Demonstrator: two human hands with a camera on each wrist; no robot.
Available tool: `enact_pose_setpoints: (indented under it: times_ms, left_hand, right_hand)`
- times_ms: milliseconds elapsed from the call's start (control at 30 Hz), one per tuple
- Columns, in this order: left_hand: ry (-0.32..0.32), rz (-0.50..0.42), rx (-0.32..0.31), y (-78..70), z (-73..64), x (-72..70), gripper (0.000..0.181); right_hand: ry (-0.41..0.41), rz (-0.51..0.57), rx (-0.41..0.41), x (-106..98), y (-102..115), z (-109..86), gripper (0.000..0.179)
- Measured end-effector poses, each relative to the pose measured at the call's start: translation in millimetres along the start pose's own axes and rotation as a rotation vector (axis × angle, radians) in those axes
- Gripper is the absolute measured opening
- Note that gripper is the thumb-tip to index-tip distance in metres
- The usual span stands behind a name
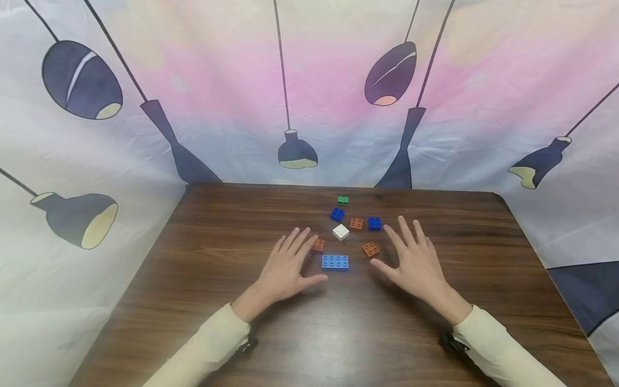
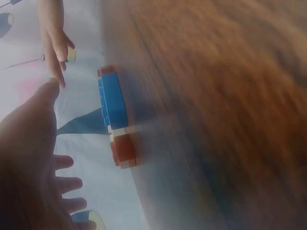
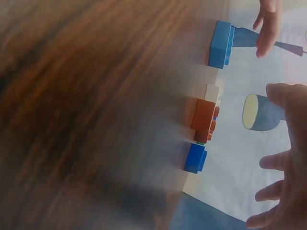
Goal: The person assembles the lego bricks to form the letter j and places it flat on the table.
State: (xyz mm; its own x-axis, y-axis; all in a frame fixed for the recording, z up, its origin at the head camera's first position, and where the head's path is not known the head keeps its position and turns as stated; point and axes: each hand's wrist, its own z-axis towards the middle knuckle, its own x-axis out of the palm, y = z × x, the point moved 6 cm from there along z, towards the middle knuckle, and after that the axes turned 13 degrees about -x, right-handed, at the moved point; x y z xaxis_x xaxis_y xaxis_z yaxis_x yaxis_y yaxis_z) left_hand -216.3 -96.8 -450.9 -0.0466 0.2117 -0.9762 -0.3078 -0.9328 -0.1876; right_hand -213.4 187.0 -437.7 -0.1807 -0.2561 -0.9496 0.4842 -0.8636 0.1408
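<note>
Both hands hover over a wooden table with fingers spread, holding nothing. The left hand (image 1: 286,269) is nearest an orange brick (image 1: 318,245), partly hidden behind its fingers, and a long light blue brick (image 1: 335,262). My right hand (image 1: 417,264) is beside another orange brick (image 1: 371,249) and a dark blue brick (image 1: 374,223). Between the hands lie a white brick (image 1: 340,232), a third orange brick (image 1: 356,223) and a second dark blue brick (image 1: 337,214). A small green brick (image 1: 343,200) sits farthest back. In the left wrist view, the light blue brick (image 2: 113,99) appears beyond the thumb.
The brown wooden table (image 1: 217,231) ends at a back edge against a hanging cloth (image 1: 232,107) printed with lamps. Cloth also hangs along both sides. Dark wrist devices (image 1: 453,342) show under the pale sleeves (image 1: 503,344).
</note>
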Motion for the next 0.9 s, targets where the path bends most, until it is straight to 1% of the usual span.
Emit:
enact_pose_setpoints:
  times_ms: [133,333,567,667,900]
  left_hand:
    - [0.031,-0.022,0.043,-6.5,2.9,3.6,0.097]
    - [0.067,-0.059,0.107,-15.4,7.7,8.2,0.091]
    - [0.052,-0.104,0.197,-22.8,12.0,9.3,0.081]
    - [0.056,-0.11,0.218,-24.3,14.4,10.2,0.078]
    - [0.097,-0.118,0.26,-29.9,21.4,14.2,0.072]
  right_hand:
    - [0.026,0.014,-0.005,3.8,1.6,1.1,0.092]
    - [0.038,0.043,-0.027,9.3,3.6,3.3,0.089]
    - [0.041,0.089,-0.041,15.7,4.8,6.2,0.084]
    - [0.049,0.102,-0.051,19.0,4.9,8.1,0.082]
    - [0.088,0.16,-0.051,25.6,6.3,12.6,0.078]
